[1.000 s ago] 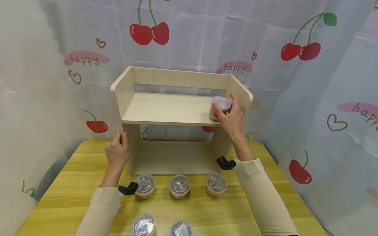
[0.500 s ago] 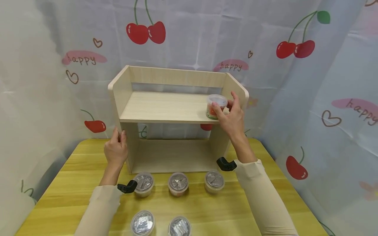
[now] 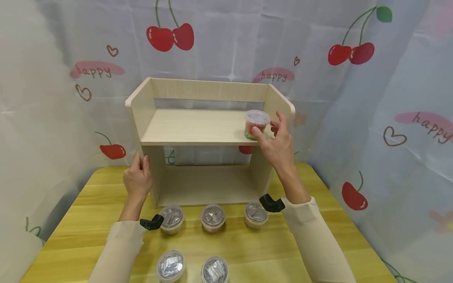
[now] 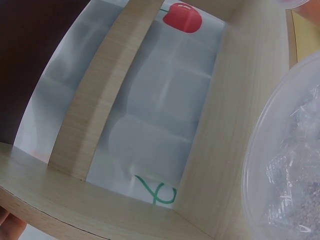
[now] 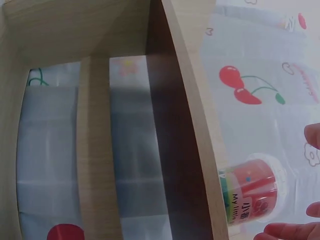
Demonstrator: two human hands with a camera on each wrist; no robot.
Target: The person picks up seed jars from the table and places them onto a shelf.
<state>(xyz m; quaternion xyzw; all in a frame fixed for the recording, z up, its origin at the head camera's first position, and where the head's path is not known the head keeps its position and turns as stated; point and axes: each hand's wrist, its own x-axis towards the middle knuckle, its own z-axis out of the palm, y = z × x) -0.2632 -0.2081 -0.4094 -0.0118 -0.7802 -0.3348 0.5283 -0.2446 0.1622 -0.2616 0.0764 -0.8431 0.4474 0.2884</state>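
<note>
Cup (image 3: 256, 122): upright on the upper board (image 3: 194, 125) of the shelf (image 3: 209, 89), near the front right corner.
Right grip (image 3: 278, 146): spread apart at the cup's right side; cannot tell if touching.
Left grip (image 3: 137, 180): clamped on the shelf's left side, below the upper board.
Tubs (image 3: 213, 217): five, lidded, on the bench (image 3: 85, 228) before the shelf, three behind two.
Backdrop (image 3: 219, 43): printed with cherries.

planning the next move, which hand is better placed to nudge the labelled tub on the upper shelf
Probably the right hand: it is open beside the labelled tub at the right end of the upper shelf. The left hand holds the left side panel, across from the tub.
</note>
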